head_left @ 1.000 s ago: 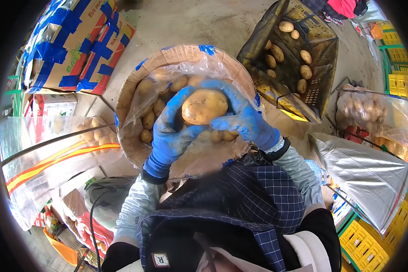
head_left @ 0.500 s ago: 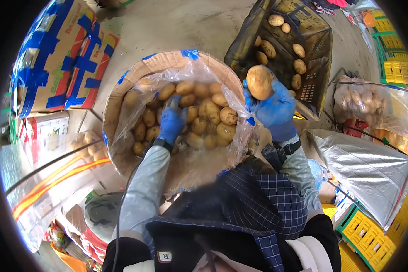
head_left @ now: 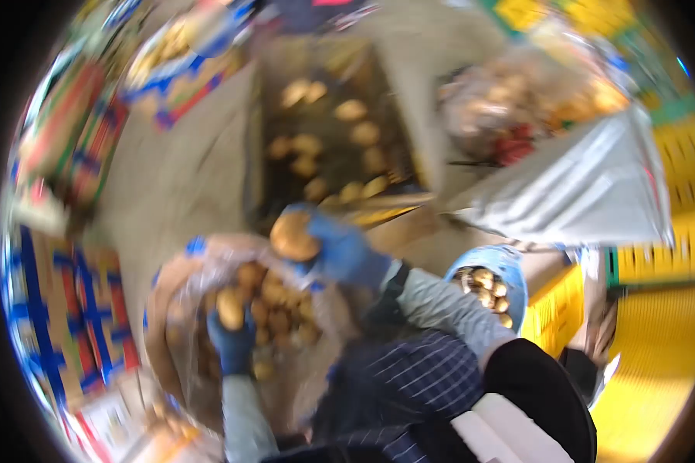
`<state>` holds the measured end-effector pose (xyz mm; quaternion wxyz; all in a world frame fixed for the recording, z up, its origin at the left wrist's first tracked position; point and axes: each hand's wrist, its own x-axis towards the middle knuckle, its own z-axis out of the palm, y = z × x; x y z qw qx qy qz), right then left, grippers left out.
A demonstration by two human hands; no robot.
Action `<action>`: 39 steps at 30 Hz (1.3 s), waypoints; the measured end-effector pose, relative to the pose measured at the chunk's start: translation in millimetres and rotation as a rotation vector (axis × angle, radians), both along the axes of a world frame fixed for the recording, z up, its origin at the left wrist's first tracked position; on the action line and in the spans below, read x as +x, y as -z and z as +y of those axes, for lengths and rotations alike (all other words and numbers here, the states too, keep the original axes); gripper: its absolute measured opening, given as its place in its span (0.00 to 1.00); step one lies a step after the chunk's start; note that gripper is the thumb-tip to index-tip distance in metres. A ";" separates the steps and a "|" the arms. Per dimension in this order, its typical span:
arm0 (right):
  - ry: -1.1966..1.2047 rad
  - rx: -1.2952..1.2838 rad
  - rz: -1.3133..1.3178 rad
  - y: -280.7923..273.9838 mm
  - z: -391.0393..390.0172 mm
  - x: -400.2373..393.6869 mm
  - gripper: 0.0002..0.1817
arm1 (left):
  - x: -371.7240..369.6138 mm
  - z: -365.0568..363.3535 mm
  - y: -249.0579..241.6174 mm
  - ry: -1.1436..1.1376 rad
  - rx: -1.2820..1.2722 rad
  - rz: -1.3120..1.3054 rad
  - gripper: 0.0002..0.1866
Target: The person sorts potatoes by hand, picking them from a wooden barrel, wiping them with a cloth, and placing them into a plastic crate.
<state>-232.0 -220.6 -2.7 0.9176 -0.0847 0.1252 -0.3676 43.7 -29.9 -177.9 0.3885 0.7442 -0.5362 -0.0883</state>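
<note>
My right hand (head_left: 341,248), in a blue glove, has its fingers round a large potato (head_left: 293,237) above the far rim of a cardboard bin (head_left: 161,320). Lower and to the left, my left hand (head_left: 233,343), gloved too, grips another potato (head_left: 230,308) over the heap of potatoes (head_left: 276,312) inside the bin. Clear plastic lines the bin, and blue tape marks its rim. The view is smeared by motion.
Beyond the bin stands a dark-lined crate (head_left: 256,147) with several potatoes spread over its bottom. A blue bucket (head_left: 515,270) holding small potatoes is beside my right arm. Silver sheeting (head_left: 571,189), yellow crates (head_left: 656,339) and taped cardboard boxes (head_left: 69,316) surround the place.
My view has swung to the right, toward the crate. My left hand has lifted a potato from the heap. The right hand still holds its potato, now nearer the bin's rim.
</note>
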 end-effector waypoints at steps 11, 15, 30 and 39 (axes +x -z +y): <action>1.552 -1.156 1.382 -278.6 133.8 -291.2 0.33 | -51.7 94.3 -158.3 0.312 0.183 0.387 0.49; 2.181 -1.626 1.793 -397.2 143.6 -405.8 0.28 | -72.7 96.5 -185.2 0.303 0.037 0.308 0.44; 0.602 -1.532 1.427 -297.0 76.4 -253.4 0.09 | -113.7 113.3 -224.3 0.338 -0.238 1.300 0.23; -0.190 -1.770 0.906 -221.9 139.5 -10.0 0.25 | -110.0 95.8 -315.9 0.148 -0.197 0.256 0.37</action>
